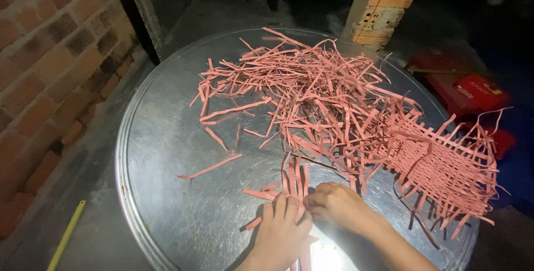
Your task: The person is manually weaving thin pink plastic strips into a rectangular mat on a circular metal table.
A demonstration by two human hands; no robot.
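My forearms run off the bottom edge, and glare near my wrists washes out the round silver metal tray (161,154). My left hand (281,232) lies flat with fingers together, pressing several parallel pink paper strips (295,173). My right hand (336,204) pinches their near ends. One loose strip pile (303,87) defies counting. One woven pink mat (445,165) lies right.

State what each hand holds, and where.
Both the left hand and right hand press on the near ends of pink paper strips; exact grip unclear.
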